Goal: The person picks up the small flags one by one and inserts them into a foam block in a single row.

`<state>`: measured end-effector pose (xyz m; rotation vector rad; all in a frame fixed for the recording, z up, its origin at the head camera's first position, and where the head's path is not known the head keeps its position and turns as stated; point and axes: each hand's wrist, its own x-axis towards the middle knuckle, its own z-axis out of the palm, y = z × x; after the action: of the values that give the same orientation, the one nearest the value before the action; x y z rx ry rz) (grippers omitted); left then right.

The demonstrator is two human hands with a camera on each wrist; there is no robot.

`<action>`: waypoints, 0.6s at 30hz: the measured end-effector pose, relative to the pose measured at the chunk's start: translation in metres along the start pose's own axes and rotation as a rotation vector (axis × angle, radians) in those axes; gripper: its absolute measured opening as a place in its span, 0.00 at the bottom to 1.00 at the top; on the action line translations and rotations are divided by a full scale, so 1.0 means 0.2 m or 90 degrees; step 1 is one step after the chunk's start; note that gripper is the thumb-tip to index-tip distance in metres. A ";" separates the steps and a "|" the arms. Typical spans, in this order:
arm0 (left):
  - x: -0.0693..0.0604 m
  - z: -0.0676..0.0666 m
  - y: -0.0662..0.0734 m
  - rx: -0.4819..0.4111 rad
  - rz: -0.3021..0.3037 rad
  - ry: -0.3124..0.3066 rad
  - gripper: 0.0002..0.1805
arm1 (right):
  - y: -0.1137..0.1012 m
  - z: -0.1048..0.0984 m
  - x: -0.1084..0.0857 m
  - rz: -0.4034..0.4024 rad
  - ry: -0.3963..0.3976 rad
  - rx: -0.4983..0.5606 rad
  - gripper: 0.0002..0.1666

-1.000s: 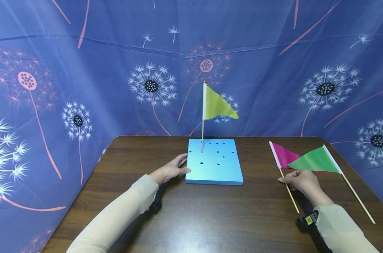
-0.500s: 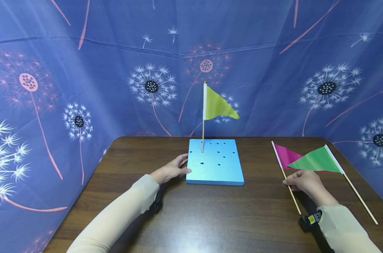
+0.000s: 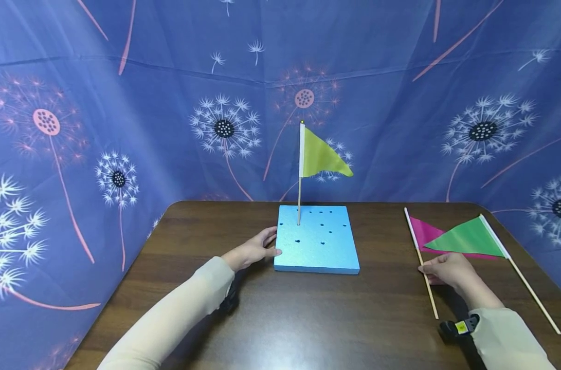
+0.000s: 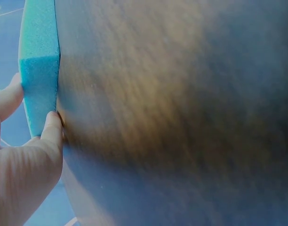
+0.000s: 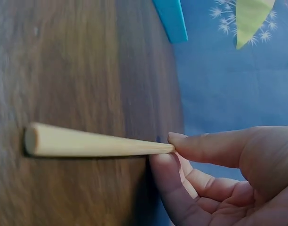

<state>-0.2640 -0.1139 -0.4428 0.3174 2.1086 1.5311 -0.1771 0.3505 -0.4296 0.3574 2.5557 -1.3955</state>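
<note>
Upright in a hole of the blue board stands a yellow-green flag on a thin stick. My left hand holds the board's left edge; in the left wrist view the thumb and a finger bracket the blue edge. On the right, my right hand pinches the stick of a magenta flag between thumb and finger. The right wrist view shows the wooden stick running from the fingertips, with its end near the table. A green flag partly overlaps the magenta cloth.
The green flag's stick slants towards the right table edge. Several small holes mark the board's top. The brown wooden table meets a blue dandelion-print cloth at the back and sides.
My right hand has shifted slightly right along with the magenta flag, and its stick has turned a little. The left hand stays on the board, and the head view has moved slightly.
</note>
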 end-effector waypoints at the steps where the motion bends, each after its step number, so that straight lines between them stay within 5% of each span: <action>1: 0.00 0.00 0.00 0.000 -0.001 0.001 0.44 | 0.00 0.00 0.00 -0.003 -0.002 0.007 0.10; 18: 0.00 0.01 0.00 -0.007 0.001 0.004 0.44 | -0.15 0.03 -0.02 -0.063 0.024 0.088 0.18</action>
<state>-0.2627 -0.1125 -0.4436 0.3113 2.1046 1.5451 -0.1821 0.3292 -0.4075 0.2860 2.5457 -1.6198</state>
